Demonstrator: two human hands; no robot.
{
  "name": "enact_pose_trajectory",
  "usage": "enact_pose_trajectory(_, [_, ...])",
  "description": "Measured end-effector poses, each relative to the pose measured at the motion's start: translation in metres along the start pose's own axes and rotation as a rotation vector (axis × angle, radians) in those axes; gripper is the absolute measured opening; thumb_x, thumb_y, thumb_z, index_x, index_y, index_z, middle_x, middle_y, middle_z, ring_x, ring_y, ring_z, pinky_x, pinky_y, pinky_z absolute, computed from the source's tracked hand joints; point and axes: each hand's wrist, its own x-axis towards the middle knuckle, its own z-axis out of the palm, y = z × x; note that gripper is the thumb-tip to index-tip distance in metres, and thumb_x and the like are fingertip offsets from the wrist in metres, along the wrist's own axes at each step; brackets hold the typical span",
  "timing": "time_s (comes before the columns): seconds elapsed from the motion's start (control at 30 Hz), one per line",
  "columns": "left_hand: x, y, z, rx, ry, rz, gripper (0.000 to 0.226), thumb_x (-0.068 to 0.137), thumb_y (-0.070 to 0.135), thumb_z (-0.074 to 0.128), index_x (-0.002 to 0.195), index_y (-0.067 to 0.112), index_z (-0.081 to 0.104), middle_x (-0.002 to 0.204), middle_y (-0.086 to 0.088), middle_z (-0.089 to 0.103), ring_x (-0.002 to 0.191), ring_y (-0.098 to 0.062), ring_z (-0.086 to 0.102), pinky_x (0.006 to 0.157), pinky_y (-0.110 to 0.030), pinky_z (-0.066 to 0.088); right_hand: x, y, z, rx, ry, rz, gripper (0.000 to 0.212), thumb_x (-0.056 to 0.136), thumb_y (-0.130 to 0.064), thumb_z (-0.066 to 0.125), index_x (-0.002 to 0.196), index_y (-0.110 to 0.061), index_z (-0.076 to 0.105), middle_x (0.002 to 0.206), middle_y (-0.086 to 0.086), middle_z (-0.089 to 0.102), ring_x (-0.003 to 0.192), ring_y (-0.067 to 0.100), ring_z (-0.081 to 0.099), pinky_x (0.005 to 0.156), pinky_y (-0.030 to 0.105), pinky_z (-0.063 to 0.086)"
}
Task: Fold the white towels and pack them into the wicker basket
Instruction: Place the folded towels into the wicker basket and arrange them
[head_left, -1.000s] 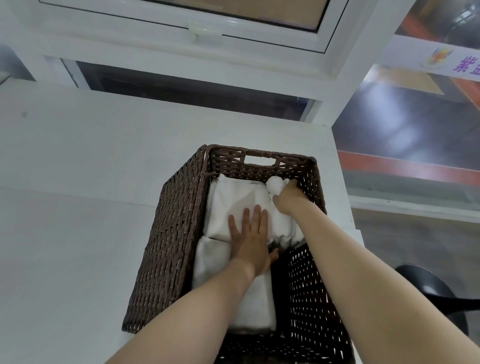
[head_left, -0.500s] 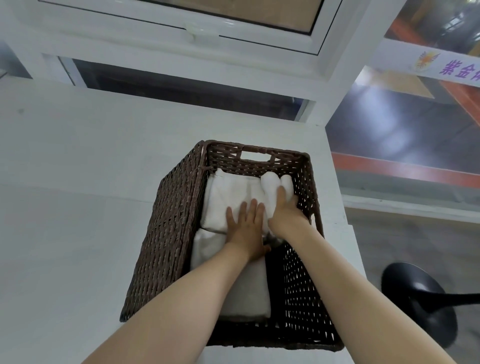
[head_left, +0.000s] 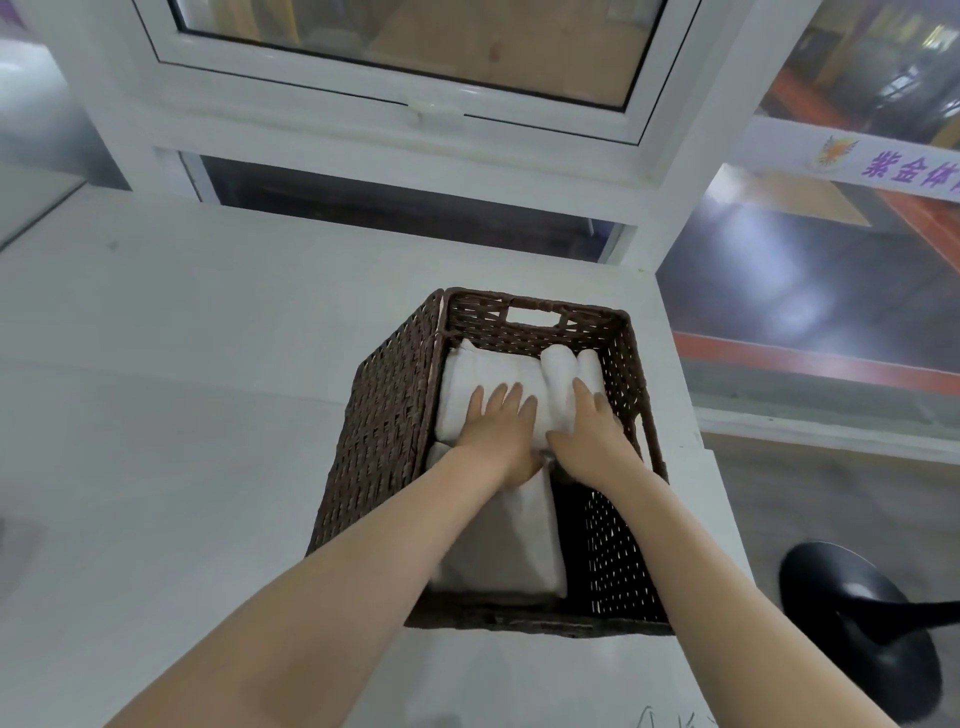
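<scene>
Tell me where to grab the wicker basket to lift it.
Judging by its build, use the cut-out handle in the far end wall of the wicker basket, fingers hooked in from outside. The opposite handle isn't visible, so grip the near rim from above.

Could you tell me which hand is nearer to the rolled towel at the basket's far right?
Right. The right hand lies on the rolled towel; the left hand presses the flat towel beside it.

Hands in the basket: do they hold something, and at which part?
Nothing is gripped. The left hand presses flat on the folded towel; the right hand presses on the rolled towel.
</scene>
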Motion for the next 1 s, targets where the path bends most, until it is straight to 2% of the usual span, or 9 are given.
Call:
enact_pose_trajectory(0.1, [-0.032, -0.013, -0.018, 0.011, 0.224, 0.058, 0.068, 0.097, 0.043, 0.045, 0.152, 0.012, 0.020, 0.163, -0.010, 0.007, 0.151, -0.027, 0.000, 0.120, -0.047, -0.005, -0.032, -0.018, 0.000, 0.079, 0.087, -0.093, 0.075, 0.094, -0.025, 0.056, 0.155, -0.015, 0.013, 0.155, 0.013, 0.026, 0.140, 0.034, 0.028, 0.112, 0.043, 0.028])
enact_pose_trajectory(0.2, [-0.071, -0.041, -0.028, -0.083, 0.393, 0.096, 0.059, 0.095, 0.036, 0.045, 0.149, 0.015, 0.032, 0.161, -0.007, 0.019, 0.150, -0.024, 0.008, 0.121, -0.045, -0.002, -0.060, -0.042, 0.005, 0.153, 0.160, -0.167, 0.068, 0.096, -0.024, 0.055, 0.154, -0.015, 0.020, 0.156, 0.008, 0.029, 0.141, 0.026, 0.030, 0.112, 0.039, 0.029])
enact_pose_trajectory(0.3, [-0.117, -0.082, -0.027, -0.256, 0.449, 0.049, 0.055, 0.093, 0.031, 0.047, 0.146, 0.019, 0.040, 0.158, -0.002, 0.028, 0.148, -0.021, 0.015, 0.122, -0.044, 0.003, -0.086, -0.078, 0.024, 0.211, 0.203, -0.276, 0.057, 0.097, -0.022, 0.054, 0.149, -0.018, 0.031, 0.150, 0.002, 0.038, 0.133, 0.021, 0.041, 0.107, 0.039, 0.039])
enact_pose_trajectory(0.37, [-0.148, -0.117, -0.019, -0.316, 0.460, 0.013, 0.054, 0.091, 0.036, 0.043, 0.144, 0.020, 0.043, 0.156, -0.002, 0.033, 0.146, -0.022, 0.022, 0.121, -0.046, 0.014, -0.105, -0.109, 0.042, 0.245, 0.210, -0.369, 0.047, 0.097, -0.019, 0.055, 0.141, -0.021, 0.040, 0.140, -0.003, 0.045, 0.123, 0.017, 0.047, 0.103, 0.031, 0.039])
enact_pose_trajectory(0.47, [-0.188, -0.174, -0.002, -0.369, 0.454, -0.076, 0.058, 0.089, 0.043, 0.036, 0.139, 0.018, 0.048, 0.150, -0.005, 0.043, 0.141, -0.023, 0.034, 0.115, -0.046, 0.028, -0.128, -0.155, 0.075, 0.258, 0.184, -0.505, 0.038, 0.096, -0.016, 0.055, 0.133, -0.022, 0.048, 0.129, -0.012, 0.049, 0.120, 0.002, 0.043, 0.102, 0.021, 0.034])
enact_pose_trajectory(0.57, [-0.235, -0.231, 0.012, -0.417, 0.445, -0.233, 0.053, 0.092, 0.039, 0.043, 0.141, 0.017, 0.047, 0.151, -0.004, 0.041, 0.142, -0.020, 0.032, 0.117, -0.039, 0.026, -0.142, -0.201, 0.119, 0.252, 0.044, -0.543, 0.035, 0.097, -0.019, 0.053, 0.131, -0.028, 0.048, 0.127, -0.022, 0.045, 0.120, -0.005, 0.037, 0.099, 0.014, 0.029])
enact_pose_trajectory(0.67, [-0.280, -0.289, 0.030, -0.434, 0.432, -0.369, 0.050, 0.096, 0.027, 0.054, 0.144, 0.018, 0.044, 0.155, -0.002, 0.035, 0.145, -0.018, 0.026, 0.119, -0.035, 0.021, -0.147, -0.242, 0.169, 0.244, -0.101, -0.530, 0.037, 0.098, -0.020, 0.052, 0.134, -0.028, 0.046, 0.127, -0.023, 0.041, 0.119, -0.007, 0.035, 0.094, 0.006, 0.026])
enact_pose_trajectory(0.83, [-0.351, -0.377, 0.061, -0.464, 0.419, -0.582, 0.052, 0.094, 0.024, 0.057, 0.143, 0.016, 0.044, 0.155, -0.006, 0.034, 0.146, -0.023, 0.025, 0.119, -0.038, 0.022, -0.149, -0.297, 0.259, 0.267, -0.392, -0.411, 0.037, 0.097, -0.017, 0.052, 0.133, -0.026, 0.046, 0.132, -0.015, 0.048, 0.123, 0.002, 0.043, 0.104, 0.020, 0.035])
enact_pose_trajectory(1.0, [-0.414, -0.449, 0.089, -0.433, 0.394, -0.782, 0.056, 0.094, 0.028, 0.056, 0.147, 0.021, 0.038, 0.161, -0.004, 0.021, 0.150, -0.025, 0.012, 0.121, -0.038, 0.015, -0.164, -0.350, 0.328, 0.345, -0.643, -0.201, 0.033, 0.097, -0.019, 0.053, 0.129, -0.024, 0.047, 0.125, -0.005, 0.054, 0.115, 0.013, 0.053, 0.087, 0.022, 0.041])
